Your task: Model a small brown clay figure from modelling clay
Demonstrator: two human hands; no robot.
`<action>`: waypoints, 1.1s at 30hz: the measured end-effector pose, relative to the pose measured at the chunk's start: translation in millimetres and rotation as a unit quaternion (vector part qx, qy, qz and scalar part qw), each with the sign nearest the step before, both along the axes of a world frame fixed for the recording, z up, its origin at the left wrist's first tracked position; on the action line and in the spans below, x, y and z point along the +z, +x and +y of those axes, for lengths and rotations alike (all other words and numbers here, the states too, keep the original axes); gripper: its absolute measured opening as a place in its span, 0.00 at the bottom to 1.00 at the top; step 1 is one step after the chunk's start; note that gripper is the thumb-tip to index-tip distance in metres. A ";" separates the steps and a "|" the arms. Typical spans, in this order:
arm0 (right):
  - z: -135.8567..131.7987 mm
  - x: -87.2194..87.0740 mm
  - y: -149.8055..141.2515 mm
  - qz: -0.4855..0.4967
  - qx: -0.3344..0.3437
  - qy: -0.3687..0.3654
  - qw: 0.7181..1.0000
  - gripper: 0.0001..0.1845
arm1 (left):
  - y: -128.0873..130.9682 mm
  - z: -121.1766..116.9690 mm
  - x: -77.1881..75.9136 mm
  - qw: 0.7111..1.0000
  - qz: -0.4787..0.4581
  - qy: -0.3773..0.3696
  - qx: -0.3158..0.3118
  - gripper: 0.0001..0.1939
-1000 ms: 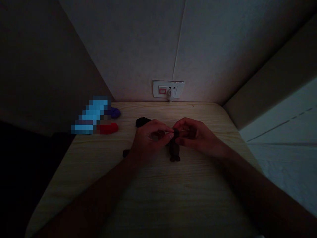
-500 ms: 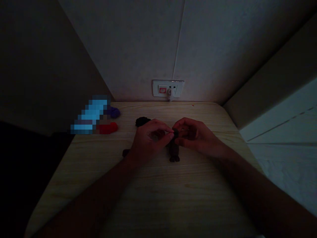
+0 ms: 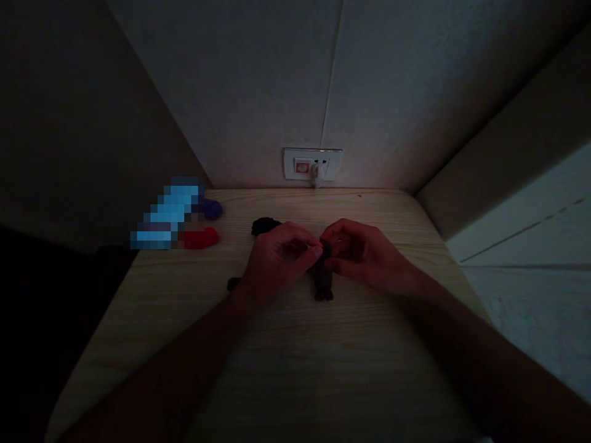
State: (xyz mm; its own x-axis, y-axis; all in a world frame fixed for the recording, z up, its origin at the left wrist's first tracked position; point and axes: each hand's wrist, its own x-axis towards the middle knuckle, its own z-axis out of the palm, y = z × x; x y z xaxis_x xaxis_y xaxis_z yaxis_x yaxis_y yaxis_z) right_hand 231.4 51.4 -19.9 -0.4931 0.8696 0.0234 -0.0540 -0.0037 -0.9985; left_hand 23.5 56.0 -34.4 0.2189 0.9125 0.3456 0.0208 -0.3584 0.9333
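Observation:
A small dark brown figure [image 3: 324, 283], seemingly of modelling clay, lies on the wooden tabletop [image 3: 323, 363] with two little rounded feet toward me. My left hand [image 3: 286, 255] pinches with thumb and forefinger at a dark round piece [image 3: 326, 249] at the figure's upper end. From the other side my right hand [image 3: 364, 255] curves its fingers and thumb around that same end. The fingers partly hide the upper part, and the dim light blurs its details. Behind my left hand sits a black lump [image 3: 265, 226]. A dark brown piece [image 3: 233, 283] shows beside my left wrist.
At the left edge lie a red lump [image 3: 203, 237], a purple lump [image 3: 212, 210] and a bright, pixelated blue object [image 3: 170, 212]. A wall socket [image 3: 313, 165] with a plug is behind the table. A pale panel stands to the right.
Both hands keep nearly the same pose at the figure's upper end. The whole view has shifted very slightly, and more of the dark round piece shows between the fingers.

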 end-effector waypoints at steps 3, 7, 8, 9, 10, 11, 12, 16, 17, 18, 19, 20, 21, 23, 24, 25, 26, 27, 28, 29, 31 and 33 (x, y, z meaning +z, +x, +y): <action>-0.1 0.6 -0.5 -0.009 -0.001 0.000 1.000 0.16 | 0.0 0.0 0.2 1.000 0.000 -0.005 -0.001 0.02; -0.3 -0.3 -0.8 -0.006 0.001 0.003 1.000 0.17 | 0.2 -0.2 0.3 1.000 0.003 -0.006 0.000 0.02; -0.4 -0.6 -0.7 -0.004 0.001 0.005 1.000 0.17 | 0.2 -0.4 0.3 1.000 0.003 -0.005 0.001 0.02; -0.4 -0.8 -0.6 -0.004 0.001 0.005 1.000 0.17 | 0.2 -0.5 0.2 1.000 0.003 -0.005 0.001 0.02; -0.4 -0.9 -0.4 -0.005 0.002 0.004 1.000 0.17 | 0.1 -0.6 0.0 1.000 0.003 -0.004 0.001 0.02; -0.4 -1.0 -0.2 -0.005 0.002 0.002 1.000 0.16 | 0.1 -0.8 -0.1 1.000 0.003 -0.005 0.001 0.02; -0.4 -1.0 0.0 -0.005 0.003 0.001 1.000 0.16 | 0.0 -0.9 -0.3 1.000 0.005 -0.006 0.000 0.02; -0.2 -1.1 0.2 0.003 0.003 0.001 1.000 0.17 | 0.1 -0.8 -1.0 1.000 0.008 -0.011 -0.002 0.02; -0.3 -1.2 0.2 0.005 0.003 -0.001 1.000 0.17 | 0.2 -0.6 -1.2 1.000 0.009 -0.010 -0.003 0.02; -0.3 -1.3 0.0 0.006 0.004 -0.004 1.000 0.17 | 0.3 -0.5 -1.2 1.000 0.009 -0.008 -0.002 0.02; -0.5 -1.4 -0.1 0.006 0.004 -0.006 1.000 0.17 | 0.3 -0.3 -1.2 1.000 0.010 -0.006 -0.002 0.02; -0.7 -1.4 -0.3 0.005 0.005 -0.008 1.000 0.17 | 0.3 -0.3 -1.2 1.000 0.012 -0.005 -0.001 0.02; -0.8 -1.4 -0.4 0.004 0.005 -0.009 1.000 0.17 | 0.2 -0.4 -1.0 1.000 0.013 -0.006 0.000 0.02; -1.2 -1.2 -0.6 0.006 0.005 -0.007 1.000 0.17 | 0.0 -0.7 -0.4 1.000 0.014 -0.007 0.000 0.02; -1.3 -0.9 -0.7 0.008 0.006 -0.008 1.000 0.17 | -0.2 -0.9 0.0 1.000 0.014 -0.005 0.000 0.02; -1.4 -0.6 -0.7 0.008 0.006 -0.007 1.000 0.17 | -0.2 -1.0 0.4 1.000 0.014 -0.002 -0.001 0.02; -1.4 -0.1 -0.8 0.005 0.005 -0.008 1.000 0.17 | -0.3 -1.1 0.8 1.000 0.015 0.002 -0.001 0.02; -1.5 0.3 -0.9 0.003 0.004 -0.009 1.000 0.17 | -0.2 -1.1 1.1 1.000 0.015 0.006 0.001 0.02; -1.5 0.8 -1.0 0.000 0.003 -0.011 1.000 0.17 | -0.1 -1.0 1.5 1.000 0.016 0.008 0.002 0.02; -1.5 1.2 -1.1 -0.002 0.002 -0.012 1.000 0.17 | 0.1 -1.0 1.7 1.000 0.018 0.009 0.003 0.02; -1.4 1.5 -1.2 -0.001 0.002 -0.013 1.000 0.17 | 0.4 -0.9 2.2 1.000 0.020 0.009 0.007 0.02; -1.0 1.3 -1.4 0.001 0.004 -0.012 1.000 0.16 | 0.5 -0.9 2.4 1.000 0.023 0.011 0.009 0.02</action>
